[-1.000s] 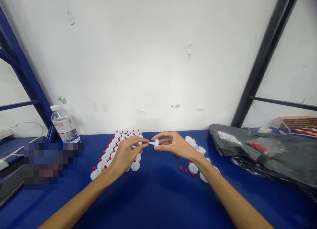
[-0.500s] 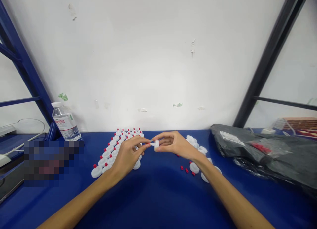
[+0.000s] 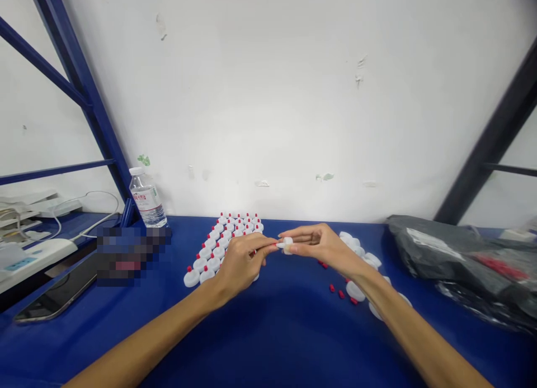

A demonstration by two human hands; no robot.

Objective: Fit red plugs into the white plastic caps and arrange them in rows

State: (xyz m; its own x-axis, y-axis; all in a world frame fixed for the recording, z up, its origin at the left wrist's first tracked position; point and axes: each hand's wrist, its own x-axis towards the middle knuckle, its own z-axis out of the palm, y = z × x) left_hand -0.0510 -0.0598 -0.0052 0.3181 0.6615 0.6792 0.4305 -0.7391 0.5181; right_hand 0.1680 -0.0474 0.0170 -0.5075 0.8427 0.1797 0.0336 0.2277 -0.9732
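Left hand [image 3: 244, 260] pinches the tip of one white nozzle [image 3: 287, 245]; right hand [image 3: 325, 246] grips its base. At least four loose red caps [image 3: 341, 294], one bottle [image 3: 148, 200] present.

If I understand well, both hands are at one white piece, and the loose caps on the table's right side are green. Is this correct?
Only the colour is wrong: the head view shows red loose caps there. The left hand and right hand are indeed at one white piece.
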